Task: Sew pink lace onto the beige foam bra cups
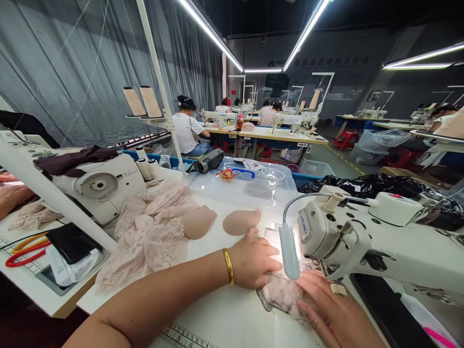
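Note:
My left hand [255, 258], with a gold bangle [228, 267] at the wrist, lies palm down beside the sewing machine's lamp [289, 251]. Its fingers are spread and stretched to the right, over the work under the light. Bunched pale pink fabric [281, 294] lies between my hands, close to the needle area, which the lamp hides. My right hand [328, 302], slightly blurred, is on the right of this fabric, its thumb and fingers closed about the edge. Two beige moulded cups [239, 222] [198, 223] rest just beyond my left hand.
A pile of pale pink lace [152, 227] covers the table's left. The white sewing machine [366, 241] fills the right. Behind stands a clear plastic tray [206, 186] with small items. Another machine [105, 183] and a person's hand [14, 193] are at far left.

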